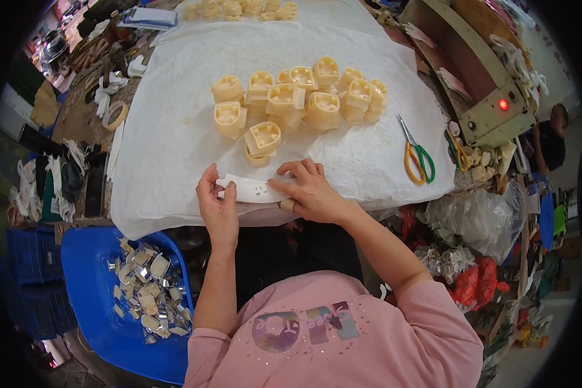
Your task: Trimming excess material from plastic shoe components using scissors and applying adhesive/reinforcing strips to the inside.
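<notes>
A curved white strip with small dark marks on its face [255, 189] is at the near edge of a table covered in white cloth [174, 97]; whether it rests there or is raised slightly, I cannot tell. The left hand [218, 204], at its 9 o'clock end, has thumb and fingers closed narrowly on the tip. The right hand [317, 197], at 3 o'clock, lays bent fingers on the other end; I cannot tell whether it pinches or only presses. Taking the strip as the clock's centre, a hollow cream-coloured moulded piece [263, 139] sits at 12 o'clock, tilted on another, with a cluster of similar cream pieces [288, 97] beyond, toward 1. Pointed scissors with one orange and one green handle [424, 161] lie between 2 and 3. A boxy, cream-coloured machine [485, 119] with a lit red lamp [504, 104] stands at 2, a tan tape roll [122, 118] at 10, and a blue plastic tub [90, 291] of mixed silvery and cream pieces [150, 291] near 8.
</notes>
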`<state>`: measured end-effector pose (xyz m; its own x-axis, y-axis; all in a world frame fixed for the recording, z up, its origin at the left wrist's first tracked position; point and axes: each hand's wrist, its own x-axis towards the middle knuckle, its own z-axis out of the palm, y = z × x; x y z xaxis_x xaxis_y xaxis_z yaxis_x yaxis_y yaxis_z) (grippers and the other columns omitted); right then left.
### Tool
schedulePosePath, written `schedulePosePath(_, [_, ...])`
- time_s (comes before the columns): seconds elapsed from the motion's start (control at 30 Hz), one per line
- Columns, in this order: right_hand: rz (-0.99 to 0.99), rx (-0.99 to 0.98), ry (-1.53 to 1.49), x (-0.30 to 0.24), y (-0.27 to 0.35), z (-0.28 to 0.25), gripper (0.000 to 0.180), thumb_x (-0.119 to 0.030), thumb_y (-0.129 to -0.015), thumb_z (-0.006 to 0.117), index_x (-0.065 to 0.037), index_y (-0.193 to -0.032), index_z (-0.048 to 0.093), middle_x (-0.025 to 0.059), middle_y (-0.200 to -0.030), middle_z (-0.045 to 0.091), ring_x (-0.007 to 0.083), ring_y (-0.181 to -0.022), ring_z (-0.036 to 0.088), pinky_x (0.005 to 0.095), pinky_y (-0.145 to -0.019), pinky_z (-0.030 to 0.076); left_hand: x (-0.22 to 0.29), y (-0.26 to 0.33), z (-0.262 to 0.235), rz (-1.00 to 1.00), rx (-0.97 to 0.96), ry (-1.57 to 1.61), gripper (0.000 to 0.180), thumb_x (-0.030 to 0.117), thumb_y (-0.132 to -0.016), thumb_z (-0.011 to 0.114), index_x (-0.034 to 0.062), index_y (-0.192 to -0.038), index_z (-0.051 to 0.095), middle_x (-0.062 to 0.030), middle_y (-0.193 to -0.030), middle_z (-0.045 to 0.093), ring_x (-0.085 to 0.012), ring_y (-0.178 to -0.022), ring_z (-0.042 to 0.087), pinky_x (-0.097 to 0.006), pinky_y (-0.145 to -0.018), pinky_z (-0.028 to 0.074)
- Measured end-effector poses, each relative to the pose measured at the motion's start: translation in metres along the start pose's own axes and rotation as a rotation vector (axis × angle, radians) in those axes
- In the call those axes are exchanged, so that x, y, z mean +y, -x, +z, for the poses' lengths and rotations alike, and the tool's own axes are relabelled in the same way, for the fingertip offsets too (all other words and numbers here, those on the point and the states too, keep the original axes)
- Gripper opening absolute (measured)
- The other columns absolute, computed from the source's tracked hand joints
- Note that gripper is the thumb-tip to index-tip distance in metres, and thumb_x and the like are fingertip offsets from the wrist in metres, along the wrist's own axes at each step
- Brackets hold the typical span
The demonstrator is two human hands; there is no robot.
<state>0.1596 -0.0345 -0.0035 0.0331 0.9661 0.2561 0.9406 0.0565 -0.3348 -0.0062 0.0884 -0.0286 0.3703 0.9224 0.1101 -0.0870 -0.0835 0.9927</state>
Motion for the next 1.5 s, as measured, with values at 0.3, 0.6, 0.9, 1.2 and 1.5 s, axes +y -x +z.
schedulePosePath(0.3, [-0.047,0.066,-0.127,-0.009,-0.003,-0.017,0.041,-0.020,-0.068,0.076,-0.008,-0.105,0.064,0.0082,-0.112,0.053,0.0303,-0.104,0.044,0.0421,-0.087,0.038,0.013,0.016,-0.041,0.304,-0.161,-0.612,0.043,-0.001,-0.072,0.061,0.0030,-0.115,0.056,-0.0156,-0.118,0.050,-0.0314,-0.112,0.050,-0.038,-0.098,0.039])
schedulePosePath(0.6, [-0.012,-0.047,-0.113,-0.027,-0.029,0.001,0.013,-0.005,-0.073,0.065,0.000,-0.080,0.056,0.0118,-0.092,0.053,0.0286,-0.091,0.055,0.0374,-0.077,0.048,0.008,0.019,-0.043,0.341,-0.172,-0.642,0.043,-0.001,-0.072,0.062,0.0042,-0.115,0.056,-0.0166,-0.119,0.050,-0.0330,-0.112,0.051,-0.039,-0.096,0.041])
schedulePosePath(0.9, [-0.059,-0.131,0.011,-0.030,-0.035,-0.003,0.016,-0.004,-0.071,0.064,0.001,-0.083,0.056,0.0131,-0.095,0.053,0.0290,-0.091,0.056,0.0376,-0.075,0.049,0.002,0.018,-0.042,0.340,-0.116,-0.616,0.041,-0.001,-0.073,0.061,0.0033,-0.113,0.057,-0.0165,-0.117,0.053,-0.0323,-0.110,0.052,-0.039,-0.096,0.042])
schedulePosePath(1.2, [-0.073,-0.119,-0.096,-0.025,-0.034,-0.007,0.018,-0.007,-0.073,0.065,0.001,-0.086,0.056,0.0144,-0.094,0.052,0.0299,-0.088,0.057,0.0375,-0.073,0.050,0.002,0.019,-0.038,0.360,-0.104,-0.604,0.039,0.001,-0.074,0.061,0.0026,-0.112,0.057,-0.0166,-0.115,0.054,-0.0322,-0.109,0.052,-0.038,-0.096,0.041])
schedulePosePath(1.5, [-0.108,-0.074,-0.032,-0.029,-0.028,-0.004,0.015,-0.005,-0.073,0.059,0.002,-0.085,0.056,0.0156,-0.090,0.051,0.0289,-0.086,0.057,0.0354,-0.071,0.052,0.008,0.022,-0.037,0.352,-0.114,-0.640,0.036,0.002,-0.075,0.060,0.0017,-0.111,0.058,-0.0175,-0.114,0.055,-0.0320,-0.109,0.054,-0.038,-0.095,0.042])
